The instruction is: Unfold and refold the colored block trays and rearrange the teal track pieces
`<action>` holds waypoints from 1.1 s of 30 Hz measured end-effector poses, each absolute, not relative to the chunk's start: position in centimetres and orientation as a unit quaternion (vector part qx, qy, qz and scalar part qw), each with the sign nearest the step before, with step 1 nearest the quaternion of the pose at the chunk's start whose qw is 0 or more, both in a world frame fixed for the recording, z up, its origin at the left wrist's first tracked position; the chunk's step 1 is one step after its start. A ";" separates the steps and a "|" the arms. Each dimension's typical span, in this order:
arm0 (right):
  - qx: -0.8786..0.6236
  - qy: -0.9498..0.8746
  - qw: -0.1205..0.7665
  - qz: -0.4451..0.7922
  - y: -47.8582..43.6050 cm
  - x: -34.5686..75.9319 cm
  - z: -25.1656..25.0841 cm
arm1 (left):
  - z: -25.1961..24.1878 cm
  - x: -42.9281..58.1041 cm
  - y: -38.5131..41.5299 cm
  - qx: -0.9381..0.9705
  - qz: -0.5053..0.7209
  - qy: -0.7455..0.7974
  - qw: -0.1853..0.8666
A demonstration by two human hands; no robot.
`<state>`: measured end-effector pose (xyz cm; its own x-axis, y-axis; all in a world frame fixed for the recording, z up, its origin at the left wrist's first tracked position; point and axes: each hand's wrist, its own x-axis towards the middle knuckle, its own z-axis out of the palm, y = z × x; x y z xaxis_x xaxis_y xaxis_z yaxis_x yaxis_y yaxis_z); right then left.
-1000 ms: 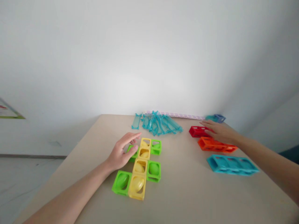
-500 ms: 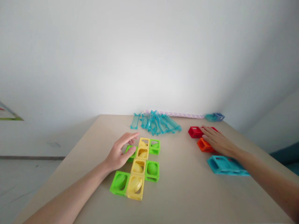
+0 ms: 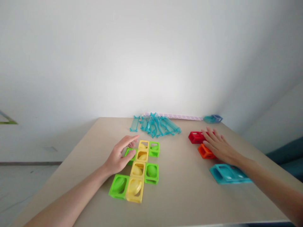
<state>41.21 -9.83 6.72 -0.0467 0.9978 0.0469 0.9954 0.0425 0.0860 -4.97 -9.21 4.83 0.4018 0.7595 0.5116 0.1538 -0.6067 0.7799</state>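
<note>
Yellow cube-frame blocks [image 3: 142,155] stand in a row on the table, with green blocks joined at both sides. My left hand [image 3: 120,155] rests at the row's left side, thumb over one green block [image 3: 130,155], which it partly hides. Its fingers are bent but parted from the thumb, gripping nothing that I can see. At the right, my right hand [image 3: 219,145] is spread palm down over a red block piece [image 3: 195,137] and an orange one [image 3: 205,152]; whether it touches them I cannot tell. The wrist passes above a light-blue block piece [image 3: 228,175].
Translucent teal connector pieces [image 3: 157,126] lie heaped towards the wall, one flat piece [image 3: 135,124] beside them. A pale purple patterned strip [image 3: 180,117] runs along the wall. A blue block [image 3: 217,119] and a teal piece [image 3: 209,119] sit at the back right corner.
My right hand's fingers have spread a little and lifted slightly off the red and orange blocks. The whole view has shifted slightly; my left hand stays by the green block.
</note>
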 end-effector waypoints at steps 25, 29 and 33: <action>0.686 0.726 0.008 0.042 -16.7 42.1 6.0 | 5.1 -5.0 -9.3 0.758 0.465 0.304 0.341; 0.684 0.728 0.018 0.039 -15.7 41.0 6.9 | 4.8 -5.1 -9.3 0.758 0.466 0.306 0.339; 0.682 0.730 0.029 0.036 -15.4 41.0 7.0 | 4.8 -5.2 -9.3 0.760 0.464 0.302 0.340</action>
